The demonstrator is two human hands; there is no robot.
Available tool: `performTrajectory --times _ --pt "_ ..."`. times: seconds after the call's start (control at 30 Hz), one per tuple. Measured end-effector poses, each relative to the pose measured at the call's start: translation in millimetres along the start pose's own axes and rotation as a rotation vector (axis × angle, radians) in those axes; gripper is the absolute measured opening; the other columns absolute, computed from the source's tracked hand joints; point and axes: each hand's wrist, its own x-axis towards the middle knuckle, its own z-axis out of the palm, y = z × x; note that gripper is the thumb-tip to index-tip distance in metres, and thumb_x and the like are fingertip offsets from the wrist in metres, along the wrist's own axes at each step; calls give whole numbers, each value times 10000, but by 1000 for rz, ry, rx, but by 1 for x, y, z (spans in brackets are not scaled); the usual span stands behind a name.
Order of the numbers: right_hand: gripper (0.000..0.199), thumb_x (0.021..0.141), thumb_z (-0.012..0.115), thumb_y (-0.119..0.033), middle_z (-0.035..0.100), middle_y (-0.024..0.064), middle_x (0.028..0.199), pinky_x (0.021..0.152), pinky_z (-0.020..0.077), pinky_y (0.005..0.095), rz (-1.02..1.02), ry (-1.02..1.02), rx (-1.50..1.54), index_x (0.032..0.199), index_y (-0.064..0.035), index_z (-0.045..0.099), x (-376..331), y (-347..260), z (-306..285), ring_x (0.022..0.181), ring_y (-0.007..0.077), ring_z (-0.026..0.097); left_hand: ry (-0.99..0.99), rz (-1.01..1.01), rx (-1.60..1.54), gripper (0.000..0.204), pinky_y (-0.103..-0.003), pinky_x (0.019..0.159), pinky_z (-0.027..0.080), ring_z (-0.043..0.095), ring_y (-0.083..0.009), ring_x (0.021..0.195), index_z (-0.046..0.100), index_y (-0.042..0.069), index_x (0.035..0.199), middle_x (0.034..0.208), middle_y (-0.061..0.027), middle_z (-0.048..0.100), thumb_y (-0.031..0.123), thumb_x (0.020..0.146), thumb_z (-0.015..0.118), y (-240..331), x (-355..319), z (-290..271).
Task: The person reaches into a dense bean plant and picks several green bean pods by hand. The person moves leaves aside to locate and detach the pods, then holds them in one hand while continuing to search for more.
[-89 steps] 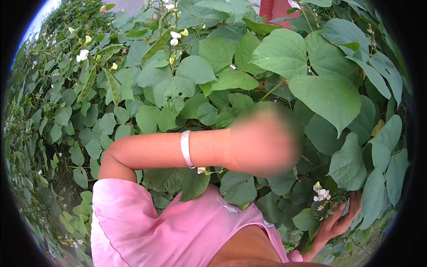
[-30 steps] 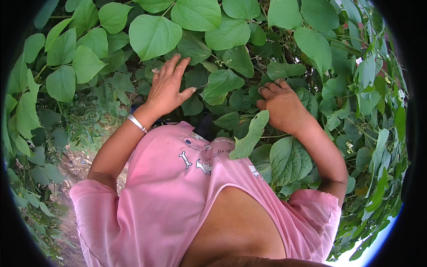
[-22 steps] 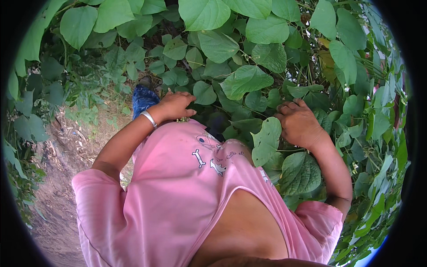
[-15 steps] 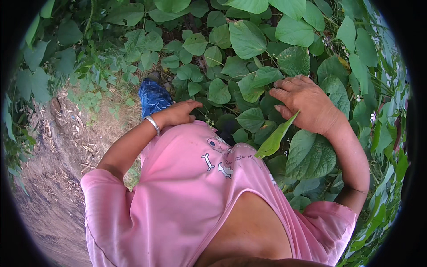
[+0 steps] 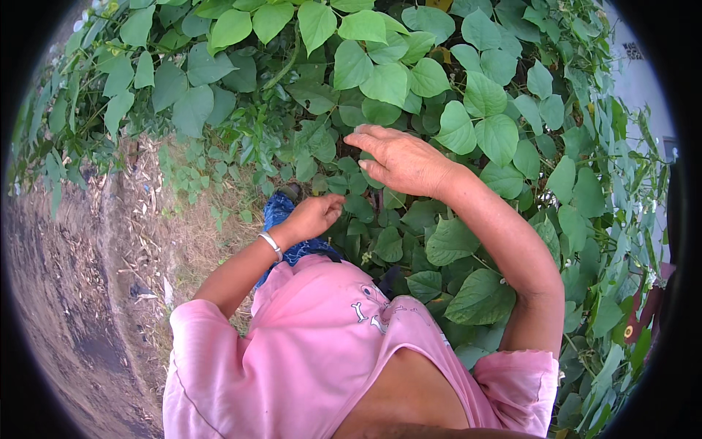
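Observation:
My left hand [image 5: 312, 219], with a silver bangle [image 5: 270, 246] on its wrist, is in front of my belly beside the blue patterned cloth on my leg [image 5: 278, 211]. Its fingers are curled in, and whatever they may hold is hidden. Farther forward, my right hand [image 5: 404, 161] hovers palm down over the leafy vine, fingers stretched out and thumb apart, with nothing visible in it. Broad green leaves [image 5: 385, 84] lie just beyond its fingertips, and more leaves [image 5: 451, 241] grow below its forearm.
Dense climbing foliage [image 5: 504, 139] fills the front and right side. Bare brown soil with dry litter [image 5: 88, 271] stretches along the left. A pale wall [image 5: 643, 80] shows at the far right, behind the vines. Leafy stems [image 5: 197, 77] overhang the upper left.
My right hand has moved left and forward from the right-hand leaves. My left hand has shifted a little right and lower in view, its fingers now more curled. The view has shifted too.

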Motion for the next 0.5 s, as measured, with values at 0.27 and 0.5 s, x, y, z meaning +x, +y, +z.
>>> performTrajectory --times 0.27,0.5 --pt "496 894 497 -154 453 226 1291 972 418 420 72 470 404 1361 -66 357 71 7 -43 1147 384 507 1167 345 131 310 -351 820 487 634 -260 907 588 -1 1104 989 -143 646 173 852 635 91 82 -158" --pt "575 880 518 -159 419 214 1350 981 421 400 111 518 515 1403 -45 309 70 22 -63 1179 347 511 981 248 -28 215 -290 727 485 658 -183 810 626 3 1010 908 -88 688 143 854 578 93 124 -185"
